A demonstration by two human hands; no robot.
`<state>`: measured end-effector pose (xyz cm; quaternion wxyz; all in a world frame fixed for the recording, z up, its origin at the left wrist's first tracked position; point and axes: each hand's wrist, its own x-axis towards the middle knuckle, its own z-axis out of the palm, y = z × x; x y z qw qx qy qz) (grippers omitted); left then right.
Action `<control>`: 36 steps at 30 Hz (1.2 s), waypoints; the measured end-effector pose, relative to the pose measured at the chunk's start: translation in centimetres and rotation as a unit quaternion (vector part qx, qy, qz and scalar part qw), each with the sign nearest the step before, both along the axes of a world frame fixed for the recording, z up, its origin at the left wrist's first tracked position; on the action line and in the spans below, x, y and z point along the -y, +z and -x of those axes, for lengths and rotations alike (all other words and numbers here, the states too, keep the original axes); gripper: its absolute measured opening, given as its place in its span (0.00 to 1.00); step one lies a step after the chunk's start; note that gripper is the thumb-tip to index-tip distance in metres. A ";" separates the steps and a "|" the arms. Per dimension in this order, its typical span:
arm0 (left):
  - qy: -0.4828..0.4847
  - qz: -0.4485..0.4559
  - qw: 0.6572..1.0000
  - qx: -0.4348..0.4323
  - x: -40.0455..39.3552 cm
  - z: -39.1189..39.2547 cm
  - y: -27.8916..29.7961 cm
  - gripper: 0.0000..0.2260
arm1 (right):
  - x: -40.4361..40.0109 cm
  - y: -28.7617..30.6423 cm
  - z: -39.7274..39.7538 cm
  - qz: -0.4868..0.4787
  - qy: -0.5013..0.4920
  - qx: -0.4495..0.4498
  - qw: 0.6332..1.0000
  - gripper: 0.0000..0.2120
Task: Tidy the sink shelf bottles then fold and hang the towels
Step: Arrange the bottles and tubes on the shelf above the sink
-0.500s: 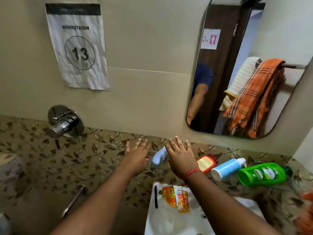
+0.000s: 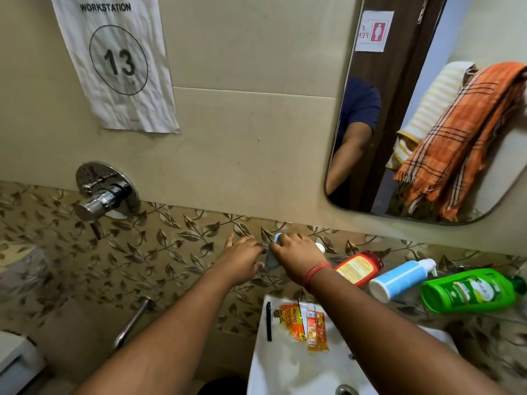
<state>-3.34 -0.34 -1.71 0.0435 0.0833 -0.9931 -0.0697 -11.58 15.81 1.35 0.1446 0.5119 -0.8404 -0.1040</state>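
From the head view, both arms are being held out toward the leaf-patterned wall above the sink (image 2: 285, 372). The right hand (image 2: 296, 253) is being curled over a pale blue bottle (image 2: 271, 262), its fingers wrapped round the top part, so that this grip is being kept clamped on the bottle; only the bottle's lower end and a bit of its top are being left showing at the hand's left edge, and a white cap is showing at its right. A red thread (image 2: 315, 273) is being worn on that wrist. The left hand (image 2: 242, 258) is being held just beside the bottle, on its left, fingers stretched toward it; whether they are touching it cannot be told, and that grip is being shown apart, with nothing in it.

To the right of the hands, three more bottles are lying on their sides in a row along the shelf: a red one (image 2: 360, 267) nearest the right wrist, then a blue-and-white one (image 2: 400, 279), then a green one (image 2: 470, 290). Sachets (image 2: 302, 323) and a dark pen (image 2: 268, 320) are lying on the sink's rim, below the right forearm.

In the mirror (image 2: 370, 109), an orange checked towel (image 2: 459, 138) and a pale striped towel (image 2: 430, 106) are being shown hanging together. A sign (image 2: 117, 61) numbered 13 is being displayed on the wall, with a chrome tap (image 2: 105, 195) below it.
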 end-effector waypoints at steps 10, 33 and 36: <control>0.075 -0.210 0.967 -0.125 -1.0 -1.1 -0.2 0.22 | 0.1 0.2 1.3 0.232 -0.017 0.224 0.946 0.09; 0.104 -0.395 0.904 -0.128 -2.0 -0.7 0.1 0.23 | 0.7 0.4 0.6 0.268 -0.073 0.365 0.889 0.18; 0.111 -0.436 0.880 -0.150 -2.0 -1.5 0.1 0.22 | -0.3 1.0 0.9 0.282 -0.072 0.345 0.892 0.17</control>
